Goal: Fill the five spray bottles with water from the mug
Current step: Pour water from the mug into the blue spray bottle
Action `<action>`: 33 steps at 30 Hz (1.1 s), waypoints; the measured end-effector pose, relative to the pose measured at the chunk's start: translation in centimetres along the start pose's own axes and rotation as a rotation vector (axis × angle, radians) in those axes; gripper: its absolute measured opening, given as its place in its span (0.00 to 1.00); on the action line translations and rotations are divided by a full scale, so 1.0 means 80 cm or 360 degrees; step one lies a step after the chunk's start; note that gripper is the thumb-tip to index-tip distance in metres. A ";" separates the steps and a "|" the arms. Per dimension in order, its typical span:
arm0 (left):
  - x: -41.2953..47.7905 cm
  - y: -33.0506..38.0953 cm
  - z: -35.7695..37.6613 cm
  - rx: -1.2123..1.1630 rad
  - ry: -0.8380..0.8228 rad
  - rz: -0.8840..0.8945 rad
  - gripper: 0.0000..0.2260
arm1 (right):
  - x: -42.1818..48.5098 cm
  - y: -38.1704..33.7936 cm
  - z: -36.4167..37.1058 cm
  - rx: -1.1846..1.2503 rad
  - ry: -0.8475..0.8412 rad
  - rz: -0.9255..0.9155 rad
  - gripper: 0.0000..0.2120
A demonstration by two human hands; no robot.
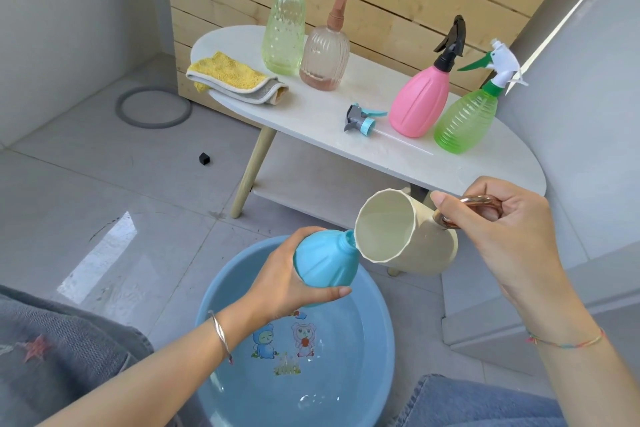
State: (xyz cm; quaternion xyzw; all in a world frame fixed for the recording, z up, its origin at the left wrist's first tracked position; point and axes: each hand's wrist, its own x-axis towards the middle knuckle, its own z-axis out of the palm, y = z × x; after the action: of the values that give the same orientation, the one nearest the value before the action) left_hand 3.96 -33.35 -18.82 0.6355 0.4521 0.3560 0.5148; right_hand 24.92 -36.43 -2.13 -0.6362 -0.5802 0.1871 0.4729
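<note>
My left hand [277,282] grips a blue spray bottle [325,258] with no cap, tilted over the blue basin [221,291]. My right hand [509,236] holds a cream mug [405,236] by its copper handle, tipped so its rim touches the bottle's mouth. The bottle's blue-grey spray head [362,120] lies loose on the white table [311,104]. Standing capped on the table are a pale green bottle [284,28], a clear pinkish bottle [325,55], a pink bottle [420,97] and a bright green bottle [465,121].
The basin on the floor holds water and has cartoon figures on its bottom. A yellow and grey cloth [232,78] lies at the table's left end. A grey ring [154,107] and a small black cube [204,158] lie on the tiled floor. A wooden slat wall stands behind.
</note>
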 end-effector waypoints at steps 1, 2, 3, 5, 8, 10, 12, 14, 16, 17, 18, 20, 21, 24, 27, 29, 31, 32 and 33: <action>0.000 0.000 0.000 0.0005 0.0003 0.0003 0.35 | 0.000 -0.001 0.000 -0.0011 -0.0001 0.0007 0.18; 0.000 0.000 0.000 0.0007 0.0001 0.0004 0.35 | 0.000 -0.001 0.001 -0.0020 0.0000 0.0010 0.17; 0.000 -0.001 0.000 0.0006 -0.0005 0.0000 0.35 | 0.000 -0.002 0.001 -0.0027 0.0005 0.0009 0.16; 0.000 -0.001 0.000 -0.0006 -0.0010 -0.0013 0.35 | 0.000 -0.004 0.001 -0.0033 0.0014 0.0005 0.16; -0.001 -0.002 -0.001 -0.0012 -0.0006 0.0002 0.35 | 0.001 -0.006 0.002 -0.0035 0.0019 -0.0012 0.16; 0.000 -0.002 -0.001 -0.0008 -0.0013 0.0004 0.36 | 0.001 -0.007 0.003 -0.0037 0.0013 -0.0021 0.15; -0.001 -0.002 0.000 -0.0010 -0.0014 -0.0006 0.37 | -0.001 -0.009 0.004 -0.0029 0.0005 -0.0018 0.16; -0.001 -0.002 0.000 -0.0023 -0.0010 -0.0014 0.37 | -0.002 -0.009 0.004 -0.0029 0.0001 -0.0021 0.17; -0.001 -0.001 0.001 -0.0049 -0.0008 -0.0017 0.36 | -0.001 -0.008 0.005 -0.0037 0.0005 -0.0037 0.18; -0.002 -0.001 0.001 -0.0056 -0.0010 -0.0024 0.35 | -0.001 -0.007 0.005 -0.0041 0.0009 -0.0045 0.18; -0.002 -0.001 0.001 -0.0060 -0.0012 -0.0035 0.35 | -0.001 -0.007 0.004 -0.0044 0.0014 -0.0053 0.18; -0.002 0.000 0.001 -0.0061 -0.0017 -0.0056 0.36 | -0.001 -0.007 0.004 -0.0047 0.0013 -0.0067 0.18; -0.003 0.000 0.000 -0.0061 -0.0018 -0.0060 0.36 | -0.001 -0.006 0.004 -0.0053 0.0011 -0.0072 0.18; -0.002 0.000 0.000 -0.0052 -0.0018 -0.0062 0.36 | -0.001 -0.006 0.003 -0.0080 0.0014 -0.0089 0.17; -0.002 -0.001 0.000 -0.0041 -0.0028 -0.0088 0.37 | -0.002 -0.009 0.004 -0.0081 0.0022 -0.0102 0.17; -0.002 -0.002 0.000 -0.0034 -0.0026 -0.0080 0.37 | -0.002 -0.010 0.004 -0.0093 0.0017 -0.0113 0.17; -0.002 -0.003 0.000 -0.0022 -0.0022 -0.0064 0.38 | -0.002 -0.009 0.004 -0.0113 0.0014 -0.0128 0.16; -0.002 -0.004 0.000 -0.0022 -0.0021 -0.0061 0.38 | -0.002 -0.009 0.003 -0.0126 0.0016 -0.0133 0.16; -0.002 -0.005 0.000 -0.0025 -0.0021 -0.0061 0.38 | -0.002 -0.009 0.003 -0.0143 0.0017 -0.0137 0.16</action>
State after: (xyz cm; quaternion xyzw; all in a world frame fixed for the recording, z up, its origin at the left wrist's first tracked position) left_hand 3.82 -33.46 -19.18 0.6249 0.4580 0.3455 0.5296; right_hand 24.23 -36.58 -1.71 -0.6321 -0.6124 0.1371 0.4546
